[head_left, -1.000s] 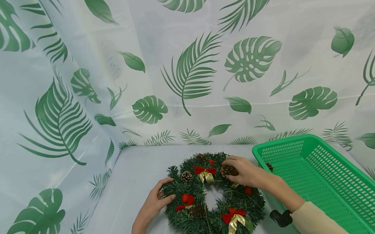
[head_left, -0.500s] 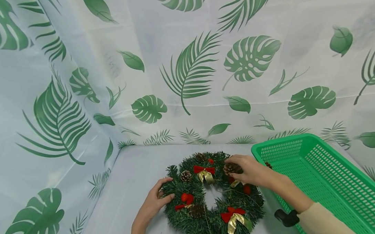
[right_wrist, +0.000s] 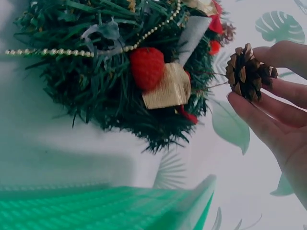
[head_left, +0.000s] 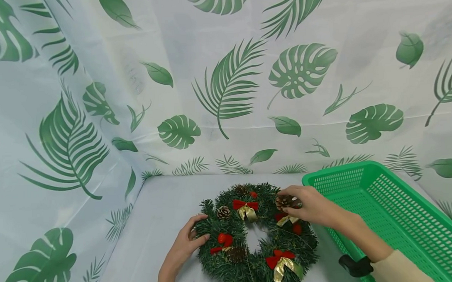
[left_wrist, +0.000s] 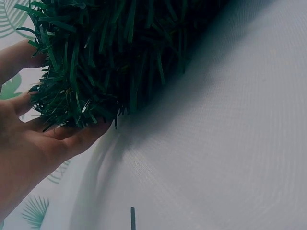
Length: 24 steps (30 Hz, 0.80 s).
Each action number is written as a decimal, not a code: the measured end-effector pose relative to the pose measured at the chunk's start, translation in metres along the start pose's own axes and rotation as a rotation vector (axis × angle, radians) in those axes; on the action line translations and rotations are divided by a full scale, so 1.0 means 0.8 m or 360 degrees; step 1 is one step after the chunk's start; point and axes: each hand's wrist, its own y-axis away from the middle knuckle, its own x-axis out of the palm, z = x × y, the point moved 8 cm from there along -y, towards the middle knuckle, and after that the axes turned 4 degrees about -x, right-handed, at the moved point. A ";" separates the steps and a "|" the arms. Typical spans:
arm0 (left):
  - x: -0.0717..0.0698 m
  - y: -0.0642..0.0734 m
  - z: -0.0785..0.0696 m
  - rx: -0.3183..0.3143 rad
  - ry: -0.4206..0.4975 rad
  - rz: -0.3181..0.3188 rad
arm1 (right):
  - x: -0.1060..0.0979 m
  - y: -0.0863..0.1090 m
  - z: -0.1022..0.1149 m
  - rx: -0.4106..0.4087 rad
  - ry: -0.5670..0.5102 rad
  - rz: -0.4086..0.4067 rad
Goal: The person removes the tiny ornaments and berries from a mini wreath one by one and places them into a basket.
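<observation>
Wreath point(head_left: 230, 273) of green foliage lay on the white surface point(head_left: 164, 205). Taking it as a clock face in the head view, the left hand point(head_left: 182, 242) gripped its outer edge between nine and ten o'clock, thumb and fingers bent about the foliage. The right hand point(head_left: 308, 202) pinched a brown pine cone point(right_wrist: 243, 74) between thumb and fingertips near half past one. A smaller cone point(head_left: 224, 213) sat at ten, a red-and-gold bow point(head_left: 245, 206) toward twelve, another bow point(head_left: 282, 263) near half past four. At three o'clock stood the green basket point(head_left: 369, 164).
</observation>
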 end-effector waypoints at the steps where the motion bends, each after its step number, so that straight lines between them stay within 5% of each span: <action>1: 0.000 0.000 0.000 -0.0001 0.0000 0.0001 | -0.002 0.002 -0.001 0.0009 -0.0004 -0.0009; 9: -0.001 0.002 0.001 -0.0009 0.0007 -0.0004 | -0.023 0.016 -0.008 0.0111 -0.0102 -0.0098; 24: 0.002 0.002 -0.001 -0.0022 0.0023 -0.0001 | -0.060 0.045 -0.020 0.0118 -0.0007 -0.0345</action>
